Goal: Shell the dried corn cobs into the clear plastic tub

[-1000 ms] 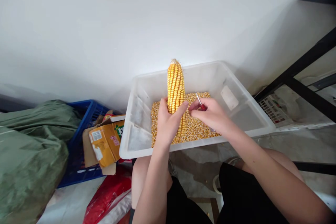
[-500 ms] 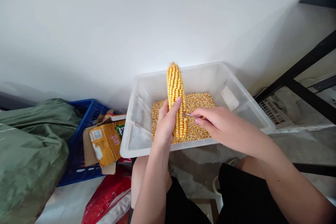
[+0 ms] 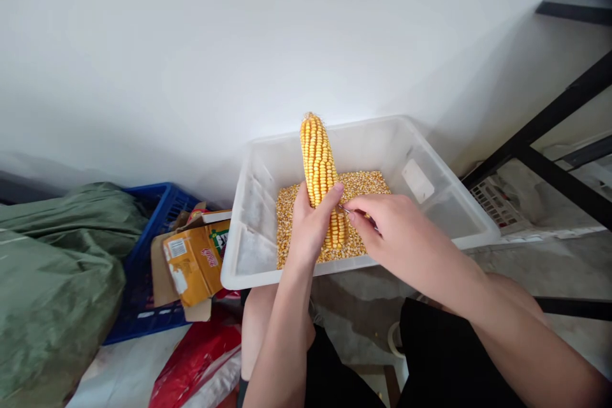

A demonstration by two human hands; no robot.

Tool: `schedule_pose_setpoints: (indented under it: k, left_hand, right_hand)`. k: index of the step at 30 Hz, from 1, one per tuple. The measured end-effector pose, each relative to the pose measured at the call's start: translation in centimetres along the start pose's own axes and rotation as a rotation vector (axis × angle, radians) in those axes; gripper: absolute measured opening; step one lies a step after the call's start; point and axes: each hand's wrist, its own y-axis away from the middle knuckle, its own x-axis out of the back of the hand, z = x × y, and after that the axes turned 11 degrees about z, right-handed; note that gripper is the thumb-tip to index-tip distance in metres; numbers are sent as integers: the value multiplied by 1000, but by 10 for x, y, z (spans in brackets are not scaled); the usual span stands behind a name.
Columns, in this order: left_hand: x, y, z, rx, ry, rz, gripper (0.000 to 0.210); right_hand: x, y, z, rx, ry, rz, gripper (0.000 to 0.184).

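Observation:
My left hand (image 3: 310, 224) is wrapped around the lower part of an ear of corn (image 3: 317, 156), its thumb lying across the front. Yellow kernels cover most of the ear, which stands nearly upright with its tip leaning slightly left. Between the thumb and fingers of my right hand (image 3: 399, 226) is a slim metal tool (image 3: 345, 208), its end at the ear's right side close to my left thumb. My fingers hide most of the tool, so its kind does not show. Below both hands, loose corn kernels (image 3: 366, 183) cover part of the floor of a translucent plastic bin (image 3: 265, 153).
A blue crate (image 3: 165, 204) stands left of the bin, with a torn orange carton (image 3: 194, 264) and a green cloth (image 3: 62, 268) against it. Red packaging (image 3: 198, 357) lies in front. On the right is a black metal frame (image 3: 564, 182). A white wall rises behind.
My left thumb has shifted slightly up and right along the ear, and the ear tilts a little more to the left. My right hand has turned slightly, with its fingers closer to the ear.

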Motion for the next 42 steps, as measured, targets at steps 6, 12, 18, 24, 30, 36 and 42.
schedule_pose_setpoints:
  k: [6, 12, 18, 24, 30, 36, 42]
  left_hand:
    - [-3, 1, 2, -3, 100, 46, 40]
    - [-2, -1, -2, -62, 94, 137, 36]
    - [-1, 0, -7, -33, -40, 197, 40]
    - [-3, -2, -15, 41, -34, 194, 43]
    - [-4, -5, -16, 152, 91, 235, 47]
    - [4, -8, -11, 194, 164, 188, 42]
    - [3, -6, -9, 344, 283, 26, 38]
  right_hand:
    - [-31, 7, -4, 7, 49, 226, 20]
    - [-46, 8, -1, -13, -78, 324, 24]
    - [-62, 11, 8, -47, -142, 366, 29]
    - [-67, 13, 13, -80, -152, 336, 31]
    - [-67, 12, 10, -114, -142, 341, 29]
    - [-64, -3, 47, -287, -369, 237, 25]
    - [-69, -30, 75, -625, -1033, -8, 30]
